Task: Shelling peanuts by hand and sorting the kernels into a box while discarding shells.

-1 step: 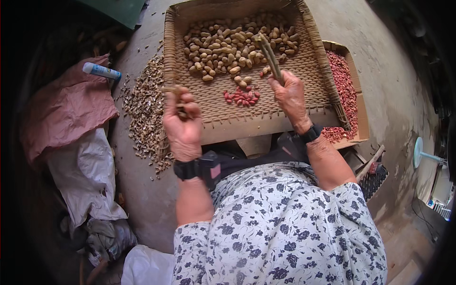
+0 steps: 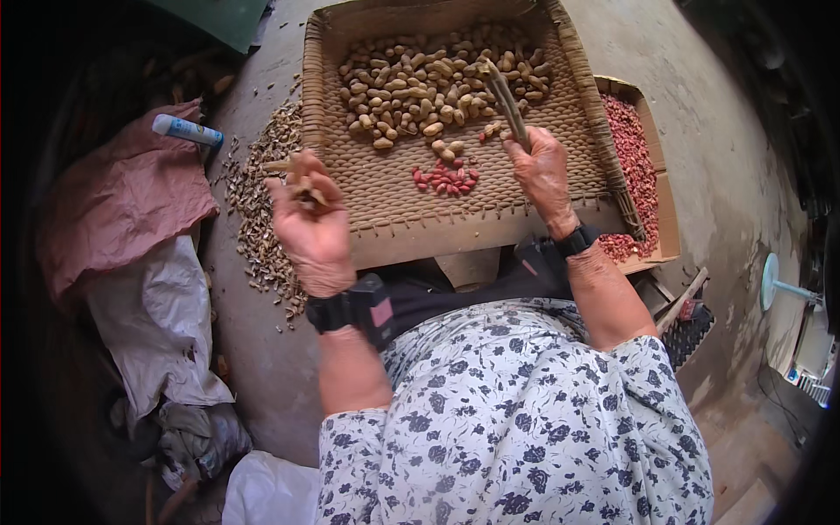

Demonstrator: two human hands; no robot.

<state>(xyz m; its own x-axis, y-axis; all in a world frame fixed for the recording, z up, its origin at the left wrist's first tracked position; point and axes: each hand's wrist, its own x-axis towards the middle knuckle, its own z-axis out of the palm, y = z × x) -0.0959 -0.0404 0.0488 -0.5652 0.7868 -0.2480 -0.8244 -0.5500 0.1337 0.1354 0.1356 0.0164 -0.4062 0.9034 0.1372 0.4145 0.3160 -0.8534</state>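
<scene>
A woven tray (image 2: 394, 197) rests on my lap. Unshelled peanuts (image 2: 429, 83) are heaped at its far end, and a small cluster of red kernels (image 2: 446, 178) lies near the middle. My left hand (image 2: 308, 223) is curled around broken peanut shells at the tray's left edge, next to the shell pile (image 2: 258, 188) on the floor. My right hand (image 2: 542, 171) grips a thin wooden stick tool (image 2: 507, 105) that points toward the peanut heap.
A cardboard box of red kernels (image 2: 643, 166) sits to the right of the tray. On the left lie a pink cloth (image 2: 114, 201), a white sack (image 2: 157, 324) and a blue-and-white tube (image 2: 186, 131). A white fan (image 2: 779, 280) stands at far right.
My left hand has shifted slightly left, off the tray's edge toward the shell pile. The right hand and stick have stayed put.
</scene>
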